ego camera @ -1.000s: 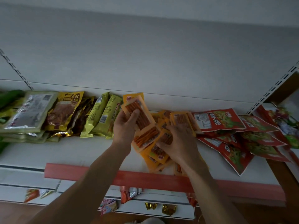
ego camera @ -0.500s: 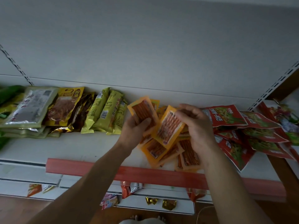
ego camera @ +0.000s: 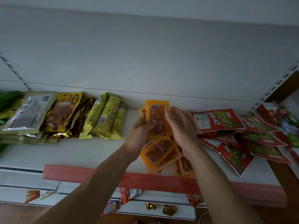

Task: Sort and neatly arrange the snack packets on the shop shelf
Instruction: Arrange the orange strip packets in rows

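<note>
Both my bare arms reach up from the near edge and draw together toward the middle. My left arm (ego camera: 97, 183) comes in from the near left, its wrist bent a little back. My left hand (ego camera: 140, 132) grips a small stack of packets (ego camera: 156, 110) upright, thumb (ego camera: 152, 123) pressed across the front, fingers behind and out of sight. My right arm (ego camera: 221, 183) comes in from the near right. My right hand (ego camera: 182, 126) stands just right of the left, its back toward me, fingers nearly straight and together, lying against the stack's right edge. The fingertips are slightly blurred.
</note>
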The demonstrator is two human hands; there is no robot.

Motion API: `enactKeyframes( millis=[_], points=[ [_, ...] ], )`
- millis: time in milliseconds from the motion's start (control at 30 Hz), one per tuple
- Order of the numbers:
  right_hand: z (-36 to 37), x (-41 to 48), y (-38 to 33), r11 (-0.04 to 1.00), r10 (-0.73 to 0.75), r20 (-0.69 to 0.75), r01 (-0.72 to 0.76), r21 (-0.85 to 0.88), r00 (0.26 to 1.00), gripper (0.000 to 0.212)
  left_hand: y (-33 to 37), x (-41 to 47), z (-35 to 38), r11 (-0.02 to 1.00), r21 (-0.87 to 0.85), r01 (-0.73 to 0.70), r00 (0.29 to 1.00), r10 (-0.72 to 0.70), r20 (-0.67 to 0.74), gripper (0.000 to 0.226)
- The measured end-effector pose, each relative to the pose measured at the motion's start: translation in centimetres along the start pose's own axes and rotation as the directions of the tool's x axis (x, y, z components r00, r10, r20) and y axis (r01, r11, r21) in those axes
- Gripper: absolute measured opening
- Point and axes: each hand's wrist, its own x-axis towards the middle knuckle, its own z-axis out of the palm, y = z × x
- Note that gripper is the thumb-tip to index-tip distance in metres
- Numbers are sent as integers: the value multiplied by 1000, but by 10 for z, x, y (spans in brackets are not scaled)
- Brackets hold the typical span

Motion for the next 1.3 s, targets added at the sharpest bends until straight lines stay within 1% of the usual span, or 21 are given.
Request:
enactKeyframes(
  millis=[67,100,133,200,300,367,433,500,600,667,767,833,900,967,1033,1100,1133,1167,1233,1300],
  points=[
    [7,-4,4,997,-52,108,57,-47,993,18,3,2,2,999,23,-38,998,40,-52,26],
    [10,-5,6,992,-91,130,101,-77,987,16,3,2,3,997,56,-59,996,63,-63,27],
    [12,-6,7,986,-123,135,136,-94,983,15,4,3,4,994,84,-74,995,80,-67,28],
    [13,-6,6,980,-174,122,184,-75,977,12,7,5,3,990,103,-93,993,100,-67,29],
    [10,-6,7,971,-221,148,232,-57,964,21,11,9,0,984,119,-135,984,147,-98,35],
    [10,-3,10,978,-192,165,202,-45,967,18,10,9,3,984,109,-143,983,154,-96,37],
    [13,-1,11,987,-154,152,160,-25,976,14,9,9,6,987,94,-130,988,137,-73,35],
    [14,-1,12,993,-110,142,104,51,984,10,8,9,3,990,92,-108,992,113,-56,32],
    [16,2,11,979,22,96,-41,200,995,12,4,7,-4,989,120,-87,993,97,-72,28],
    [20,8,11,972,101,37,-107,208,994,8,1,5,-9,989,126,-76,988,92,-123,27],
    [31,11,13,978,116,45,-122,172,992,17,-1,3,-18,989,115,-96,973,118,-198,20],
    [35,12,14,985,99,59,-107,135,993,22,-2,2,-22,982,147,-119,968,148,-203,17],
    [35,13,15,995,26,48,-30,99,999,21,-2,1,-23,971,171,-167,965,197,-176,18],
    [28,14,15,994,-92,43,89,62,995,20,-3,4,-22,947,218,-236,950,272,-154,19],
    [19,15,19,979,-197,67,200,-43,978,19,-7,6,-20,924,263,-276,940,317,-126,18],
    [13,14,28,937,-251,125,273,-216,960,20,-17,7,-17,919,303,-253,952,293,-93,19],
    [11,13,33,915,-243,156,279,-291,957,21,-23,6,-15,917,338,-211,963,254,-88,19],
    [10,11,37,906,-224,172,270,-325,959,22,-29,6,-14,910,379,-169,972,218,-90,19],
    [10,9,40,914,-214,155,254,-317,964,21,-32,5,-13,895,427,-131,978,188,-94,24],
    [10,12,37,921,-215,90,233,-312,972,17,-27,7,-12,886,441,-142,974,205,-98,26]
  ],
)
